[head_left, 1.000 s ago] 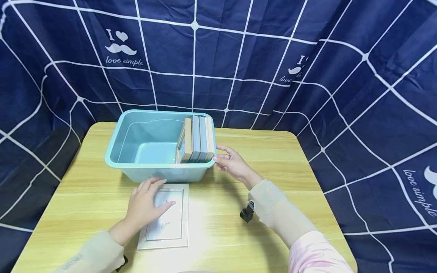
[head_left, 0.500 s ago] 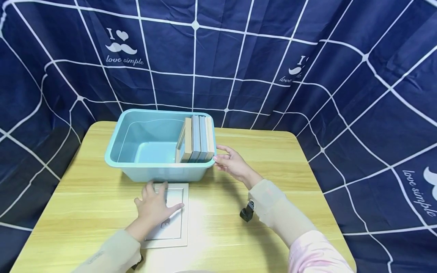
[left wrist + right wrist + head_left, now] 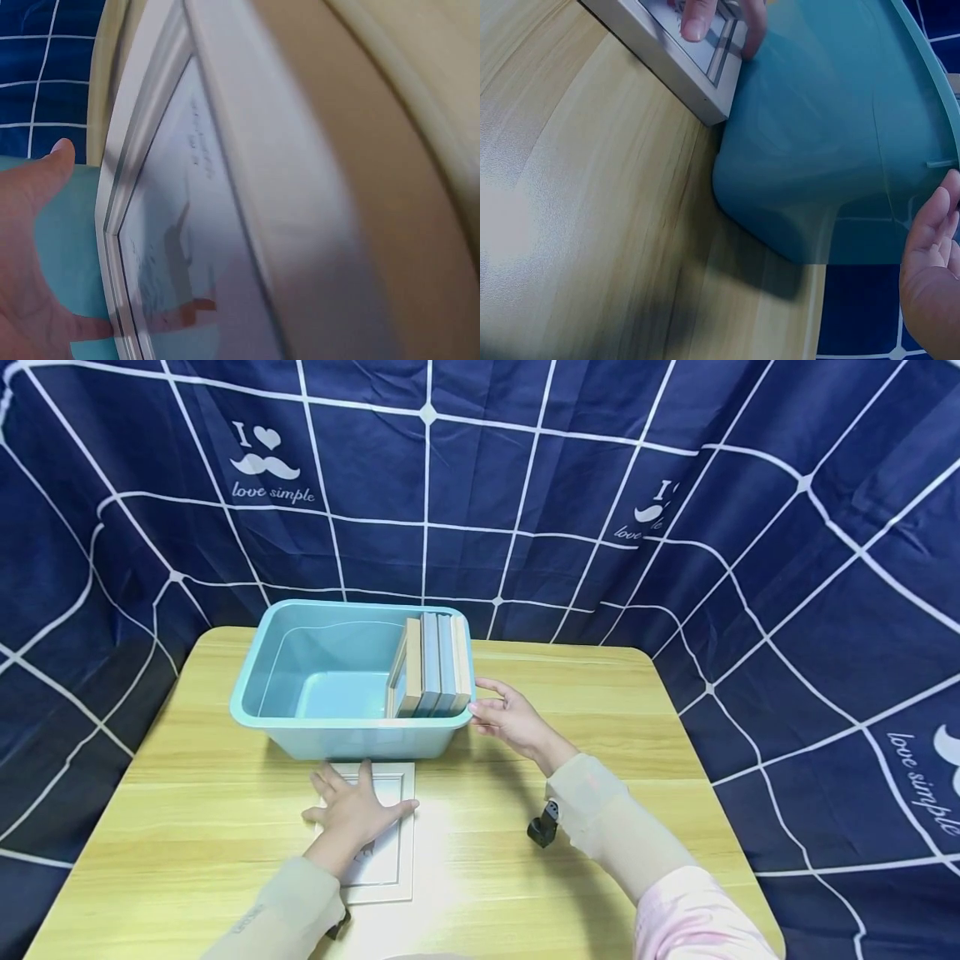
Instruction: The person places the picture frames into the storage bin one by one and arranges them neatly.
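A white-edged picture frame [image 3: 403, 864] lies flat on the table, its far edge against the front of a light-blue plastic bin [image 3: 345, 742]. My left hand [image 3: 356, 814] is spread over the frame, fingers toward the far edge and thumb across to the right side. In the left wrist view a fingertip meets the border of the frame [image 3: 292, 195]. My right hand [image 3: 513, 722] holds the bin's front right corner at the rim, thumb in front and fingers along the side. Several frames [image 3: 431, 664] stand on edge inside the bin's right end.
The wooden table [image 3: 570, 693] bears the bin near its back edge. Dark blue curtains [image 3: 480, 485] with white lines surround it at the back and sides. A black wrist camera [image 3: 543, 825] hangs below the right wrist.
My left hand has shifted rightward and spread its fingers wider over the picture frame. The right hand and the bin have stayed in place.
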A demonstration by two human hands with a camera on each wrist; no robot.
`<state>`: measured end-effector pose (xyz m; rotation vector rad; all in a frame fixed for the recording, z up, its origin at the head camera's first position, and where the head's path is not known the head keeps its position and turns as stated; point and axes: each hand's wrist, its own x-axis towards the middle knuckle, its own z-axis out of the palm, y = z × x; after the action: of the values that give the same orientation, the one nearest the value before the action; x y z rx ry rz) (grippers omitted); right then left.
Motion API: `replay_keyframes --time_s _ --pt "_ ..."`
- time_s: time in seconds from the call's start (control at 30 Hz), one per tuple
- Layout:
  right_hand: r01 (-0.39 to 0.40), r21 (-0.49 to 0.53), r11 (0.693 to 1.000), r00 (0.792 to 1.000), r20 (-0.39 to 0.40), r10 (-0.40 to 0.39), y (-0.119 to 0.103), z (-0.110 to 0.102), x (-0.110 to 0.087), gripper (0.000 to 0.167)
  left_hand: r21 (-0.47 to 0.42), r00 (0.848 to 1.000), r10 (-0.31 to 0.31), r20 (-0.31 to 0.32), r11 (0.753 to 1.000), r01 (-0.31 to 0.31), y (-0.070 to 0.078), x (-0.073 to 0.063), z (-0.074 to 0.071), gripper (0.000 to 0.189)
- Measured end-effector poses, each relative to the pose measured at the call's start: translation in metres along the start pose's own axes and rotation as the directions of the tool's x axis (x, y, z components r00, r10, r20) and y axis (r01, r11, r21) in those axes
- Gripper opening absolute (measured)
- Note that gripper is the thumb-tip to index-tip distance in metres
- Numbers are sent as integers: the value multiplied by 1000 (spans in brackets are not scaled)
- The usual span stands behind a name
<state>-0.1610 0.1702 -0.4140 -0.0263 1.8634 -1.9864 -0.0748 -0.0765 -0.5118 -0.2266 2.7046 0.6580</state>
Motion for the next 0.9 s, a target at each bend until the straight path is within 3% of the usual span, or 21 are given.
replay_keyframes --time_s 0.33,0.9 --pt "-9 6 1000 1000 -7 9 0 1 0 57 -47 997 -83 -9 996 82 9 1 4 129" --pt "-9 22 1000 1000 -10 9 -1 1 0 57 -43 989 -123 -77 992 120 16 8 14 133"
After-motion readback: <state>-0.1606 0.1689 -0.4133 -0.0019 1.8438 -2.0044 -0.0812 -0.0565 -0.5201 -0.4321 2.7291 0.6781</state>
